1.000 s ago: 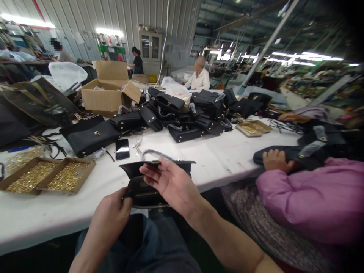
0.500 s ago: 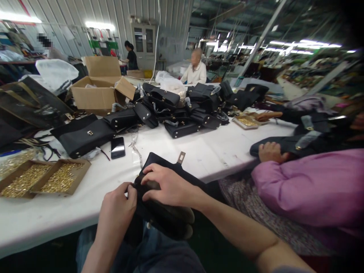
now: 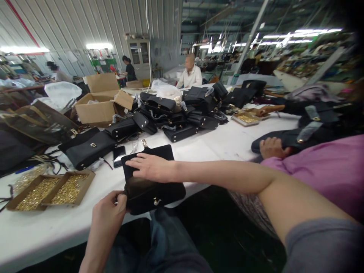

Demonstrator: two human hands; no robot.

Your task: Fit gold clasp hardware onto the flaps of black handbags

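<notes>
A black handbag (image 3: 167,195) lies at the table's front edge, its flap raised and leaning back toward the pile. A metal clasp plate (image 3: 145,143) sticks up from the flap's edge, and a metal turn lock (image 3: 156,201) shows on the bag's front. My left hand (image 3: 109,208) pinches the bag's left side edge with thumb and curled fingers. Across the inner face of the flap lies my right hand (image 3: 152,168), fingers stretched out and flat. The bag's inside is partly hidden beneath my right hand.
Two cardboard trays (image 3: 91,178) of small gold-coloured fittings stand at left. A phone (image 3: 119,156) and another black handbag (image 3: 88,148) lie behind them. Several black bags (image 3: 182,131) are heaped mid-table near an open carton (image 3: 95,112). At right, a co-worker's hand (image 3: 273,147) rests on a bag.
The bag has turned to face me, and its flap now stands further back. My right hand has moved from the bag's opening up onto the flap. My left hand keeps its pinch.
</notes>
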